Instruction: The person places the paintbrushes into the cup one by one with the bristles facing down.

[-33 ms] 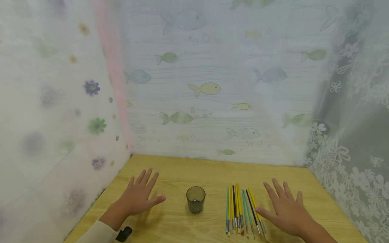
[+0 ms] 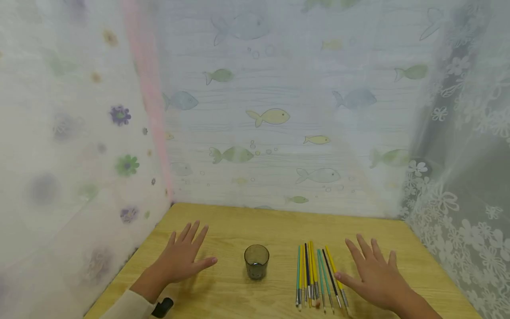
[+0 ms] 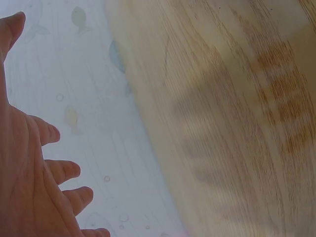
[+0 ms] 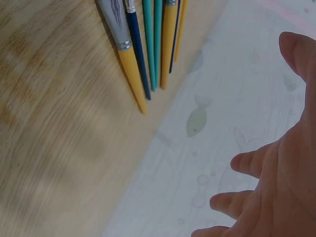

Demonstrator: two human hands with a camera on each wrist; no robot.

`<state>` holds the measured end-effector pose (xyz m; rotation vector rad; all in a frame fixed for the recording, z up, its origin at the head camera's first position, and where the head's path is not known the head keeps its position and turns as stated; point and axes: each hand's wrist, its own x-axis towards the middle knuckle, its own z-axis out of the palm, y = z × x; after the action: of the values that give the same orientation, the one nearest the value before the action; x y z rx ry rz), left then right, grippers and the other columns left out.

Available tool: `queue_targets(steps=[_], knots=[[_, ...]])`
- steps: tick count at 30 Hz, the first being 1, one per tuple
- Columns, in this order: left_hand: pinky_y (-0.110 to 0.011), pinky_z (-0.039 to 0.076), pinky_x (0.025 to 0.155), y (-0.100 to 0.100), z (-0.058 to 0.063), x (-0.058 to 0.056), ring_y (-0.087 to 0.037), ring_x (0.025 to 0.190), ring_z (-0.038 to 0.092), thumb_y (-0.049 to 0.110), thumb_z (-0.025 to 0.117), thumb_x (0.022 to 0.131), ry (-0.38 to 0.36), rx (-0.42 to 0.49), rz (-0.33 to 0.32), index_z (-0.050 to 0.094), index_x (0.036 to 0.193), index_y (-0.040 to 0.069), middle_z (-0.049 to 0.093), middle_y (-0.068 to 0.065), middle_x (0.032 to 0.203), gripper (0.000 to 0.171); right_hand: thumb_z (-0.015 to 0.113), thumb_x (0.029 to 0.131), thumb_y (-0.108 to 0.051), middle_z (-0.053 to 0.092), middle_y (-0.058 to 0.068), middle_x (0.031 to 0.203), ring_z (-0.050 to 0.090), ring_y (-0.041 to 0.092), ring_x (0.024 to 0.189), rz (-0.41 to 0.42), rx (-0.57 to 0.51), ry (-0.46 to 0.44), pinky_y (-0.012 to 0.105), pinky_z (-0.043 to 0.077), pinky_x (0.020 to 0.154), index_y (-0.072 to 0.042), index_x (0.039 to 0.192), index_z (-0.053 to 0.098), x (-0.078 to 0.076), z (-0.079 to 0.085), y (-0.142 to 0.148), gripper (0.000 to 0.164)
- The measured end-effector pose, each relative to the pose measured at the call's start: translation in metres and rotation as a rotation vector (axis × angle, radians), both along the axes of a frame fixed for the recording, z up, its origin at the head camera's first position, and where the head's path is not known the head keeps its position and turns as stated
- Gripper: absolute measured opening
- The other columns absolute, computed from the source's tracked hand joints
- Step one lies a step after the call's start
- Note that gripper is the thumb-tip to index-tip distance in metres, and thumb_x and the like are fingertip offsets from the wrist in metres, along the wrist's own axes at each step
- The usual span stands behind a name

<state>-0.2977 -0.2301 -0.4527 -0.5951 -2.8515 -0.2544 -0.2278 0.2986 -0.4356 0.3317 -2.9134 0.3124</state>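
Observation:
A dark see-through cup (image 2: 256,262) stands upright near the middle of the wooden table (image 2: 231,223). To its right lie several paintbrushes (image 2: 310,270) side by side, with yellow, teal and dark blue handles and their bristles toward the person. My left hand (image 2: 184,254), fingers spread, is held over the table left of the cup and touches nothing. My right hand (image 2: 376,277) is spread the same way just right of the brushes, its thumb overlapping the outermost yellow handle in the head view. Both palms face down, as the wrist views show, with shadows on the wood.
A sheer curtain printed with fish (image 2: 271,116) hangs behind the table. Flowered curtains flank it, one at left (image 2: 127,165) and a lacy one at right (image 2: 442,201). A black band (image 2: 162,306) shows by the left sleeve (image 2: 129,305).

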Motion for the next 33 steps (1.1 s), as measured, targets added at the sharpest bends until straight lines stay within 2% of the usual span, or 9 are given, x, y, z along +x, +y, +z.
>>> queue_targets(steps=[7,10,15,19,21,25,30,33], knots=[[-0.08,0.017,0.114,0.001,0.0,0.0,-0.046,0.157,0.017,0.074,0.05,0.096,-0.013,0.003,-0.005,0.024,0.166,0.017,0.018,-0.019,0.172,0.094,0.057,0.092,-0.075,0.026,0.027,0.167,0.021,0.066,0.145,-0.003,-0.001,0.003,0.093,0.01,0.094,-0.019,0.162,0.035,-0.002,-0.001,-0.001,0.092],[-0.079,0.021,0.114,0.004,0.0,-0.001,-0.047,0.155,0.024,0.075,0.05,0.096,-0.037,0.029,-0.015,0.024,0.166,0.015,0.02,-0.019,0.171,0.095,0.055,0.092,-0.076,0.026,0.028,0.166,0.026,0.065,0.144,0.001,-0.008,-0.02,0.092,0.016,0.095,-0.016,0.162,0.035,-0.004,-0.002,0.0,0.094],[-0.07,0.037,0.112,0.017,-0.003,-0.004,-0.045,0.148,0.038,0.075,0.058,0.092,-0.179,0.185,-0.065,0.018,0.167,0.017,0.025,-0.018,0.169,0.103,0.054,0.093,-0.076,0.037,0.032,0.157,0.045,0.058,0.134,0.022,-0.116,-0.139,0.075,0.044,0.094,-0.002,0.159,0.033,-0.016,-0.002,0.005,0.101],[-0.059,0.051,0.1,0.033,-0.008,-0.01,-0.035,0.134,0.055,0.067,0.071,0.088,-0.282,0.322,-0.13,0.017,0.168,0.019,0.032,-0.013,0.166,0.108,0.061,0.093,-0.07,0.052,0.029,0.143,0.06,0.046,0.121,0.001,-0.236,-0.209,0.059,0.055,0.089,0.005,0.154,0.038,-0.027,0.0,0.007,0.099],[-0.052,0.054,0.093,0.042,-0.011,-0.013,-0.029,0.123,0.06,0.062,0.077,0.086,-0.31,0.38,-0.162,0.018,0.167,0.021,0.036,-0.01,0.164,0.108,0.065,0.093,-0.064,0.058,0.027,0.136,0.066,0.04,0.112,-0.012,-0.28,-0.22,0.053,0.058,0.084,0.007,0.151,0.042,-0.032,0.001,0.007,0.095],[-0.047,0.055,0.089,0.06,-0.017,-0.019,-0.025,0.116,0.063,0.053,0.084,0.083,-0.336,0.483,-0.217,0.023,0.166,0.02,0.043,-0.009,0.159,0.107,0.07,0.094,-0.056,0.067,0.021,0.122,0.071,0.027,0.095,-0.036,-0.321,-0.206,0.045,0.06,0.075,0.008,0.146,0.049,-0.04,0.001,0.008,0.086],[-0.047,0.055,0.087,0.077,-0.026,-0.022,-0.023,0.113,0.063,0.047,0.09,0.078,-0.369,0.588,-0.245,0.03,0.163,0.019,0.047,-0.013,0.156,0.108,0.072,0.095,-0.049,0.072,0.013,0.11,0.07,0.023,0.09,-0.059,-0.323,-0.184,0.041,0.06,0.072,0.007,0.137,0.059,-0.044,-0.001,0.01,0.071],[-0.047,0.055,0.088,0.084,-0.032,-0.024,-0.023,0.113,0.062,0.045,0.092,0.076,-0.389,0.641,-0.258,0.034,0.162,0.021,0.049,-0.011,0.155,0.106,0.073,0.095,-0.045,0.073,0.009,0.107,0.07,0.022,0.088,-0.081,-0.361,-0.202,0.04,0.059,0.07,0.006,0.133,0.063,-0.045,-0.003,0.012,0.064]])
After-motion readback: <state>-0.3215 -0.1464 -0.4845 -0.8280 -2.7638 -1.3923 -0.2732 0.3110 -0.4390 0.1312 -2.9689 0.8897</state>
